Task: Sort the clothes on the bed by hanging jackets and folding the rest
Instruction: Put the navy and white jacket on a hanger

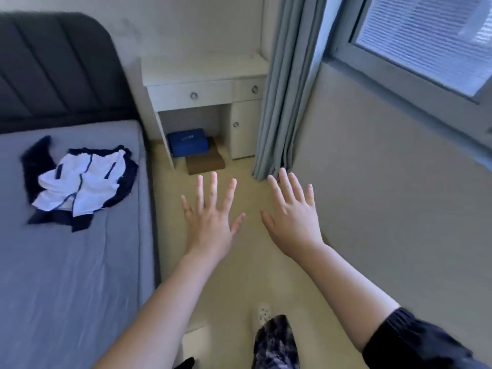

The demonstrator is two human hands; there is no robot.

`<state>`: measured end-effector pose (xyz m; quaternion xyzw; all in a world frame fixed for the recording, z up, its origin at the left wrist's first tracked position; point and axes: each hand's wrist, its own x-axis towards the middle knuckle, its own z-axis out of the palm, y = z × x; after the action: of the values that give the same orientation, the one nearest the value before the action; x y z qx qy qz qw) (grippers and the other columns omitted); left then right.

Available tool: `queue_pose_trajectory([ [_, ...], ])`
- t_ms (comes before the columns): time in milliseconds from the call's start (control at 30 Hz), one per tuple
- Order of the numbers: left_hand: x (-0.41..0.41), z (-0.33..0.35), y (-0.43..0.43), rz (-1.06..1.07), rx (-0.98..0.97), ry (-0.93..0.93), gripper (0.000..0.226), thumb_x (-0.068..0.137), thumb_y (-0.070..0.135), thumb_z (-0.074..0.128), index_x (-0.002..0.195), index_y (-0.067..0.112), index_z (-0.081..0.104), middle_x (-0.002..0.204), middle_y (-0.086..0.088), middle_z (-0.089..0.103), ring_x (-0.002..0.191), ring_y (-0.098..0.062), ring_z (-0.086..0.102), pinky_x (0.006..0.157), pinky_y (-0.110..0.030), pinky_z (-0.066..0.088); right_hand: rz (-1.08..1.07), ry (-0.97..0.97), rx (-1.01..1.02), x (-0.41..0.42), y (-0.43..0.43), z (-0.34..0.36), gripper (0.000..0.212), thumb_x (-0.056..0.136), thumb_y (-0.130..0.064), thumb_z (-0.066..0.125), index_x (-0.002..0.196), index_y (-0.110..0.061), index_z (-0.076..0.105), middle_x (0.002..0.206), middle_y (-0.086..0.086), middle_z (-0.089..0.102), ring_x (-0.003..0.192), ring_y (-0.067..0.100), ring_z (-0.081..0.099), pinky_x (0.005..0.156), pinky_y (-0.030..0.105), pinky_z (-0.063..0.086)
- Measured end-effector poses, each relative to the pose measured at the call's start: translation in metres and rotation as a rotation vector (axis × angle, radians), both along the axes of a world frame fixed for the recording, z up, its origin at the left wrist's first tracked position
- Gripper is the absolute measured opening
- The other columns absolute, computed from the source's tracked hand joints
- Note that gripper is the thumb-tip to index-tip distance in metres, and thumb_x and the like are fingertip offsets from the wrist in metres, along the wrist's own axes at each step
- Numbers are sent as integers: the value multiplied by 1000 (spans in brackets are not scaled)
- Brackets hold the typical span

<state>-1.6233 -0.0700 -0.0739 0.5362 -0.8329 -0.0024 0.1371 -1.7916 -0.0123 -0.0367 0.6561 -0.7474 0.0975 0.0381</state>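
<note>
Two empty hands, fingers spread: left hand, right hand; one navy-and-white clothes heap on one bed

The bed fills the left of the frame, with its headboard at upper left. The clothes lie heaped on the bed at middle left. The counter stands at upper centre, with a box on the floor beneath it. The curtain hangs just right of the counter, and the window is at upper right.
</note>
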Motion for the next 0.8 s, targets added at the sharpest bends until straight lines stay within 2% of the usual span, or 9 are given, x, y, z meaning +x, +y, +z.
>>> queue_pose_trajectory([
  [133, -11, 3, -102, 191, -1, 6, 68, 84, 66, -2, 134, 39, -38, 157, -5, -23, 144, -31, -22, 112, -62, 2, 182, 32, 9, -22, -133, 3, 67, 94, -46, 36, 152, -19, 18, 161, 7, 8, 148, 27, 5, 117, 53, 7],
  [233, -3, 7, -161, 324, 3, 11, 71, 89, 62, 14, 143, 37, -25, 160, -6, -15, 145, -31, -19, 112, -62, 1, 324, 78, 43, -15, -225, 4, 67, 93, -47, 28, 152, -18, 16, 161, 9, 7, 148, 28, 4, 117, 54, 9],
  [300, 14, 10, -189, 420, 25, 17, 72, 91, 60, 22, 149, 34, -12, 160, -6, -12, 145, -30, -18, 112, -63, 2, 425, 88, 63, 4, -277, 3, 67, 94, -47, 30, 152, -19, 13, 161, 8, 4, 148, 27, 3, 117, 53, 6],
  [533, 118, 1, -276, 711, 41, 31, 71, 93, 53, 42, 153, 28, 12, 161, -9, 0, 147, -32, -9, 109, -67, 9, 754, 38, 68, 124, -420, -17, 66, 96, -47, 32, 152, -16, 15, 161, 7, 7, 148, 26, 6, 117, 51, 7],
  [800, 251, -52, -419, 943, 148, 145, 70, 93, 55, 32, 153, 31, 3, 161, -4, -10, 146, -29, -12, 110, -64, 10, 960, 98, 132, 299, -591, -64, 64, 98, -46, 33, 151, -14, 17, 161, 9, 7, 147, 26, 9, 116, 49, 12],
])
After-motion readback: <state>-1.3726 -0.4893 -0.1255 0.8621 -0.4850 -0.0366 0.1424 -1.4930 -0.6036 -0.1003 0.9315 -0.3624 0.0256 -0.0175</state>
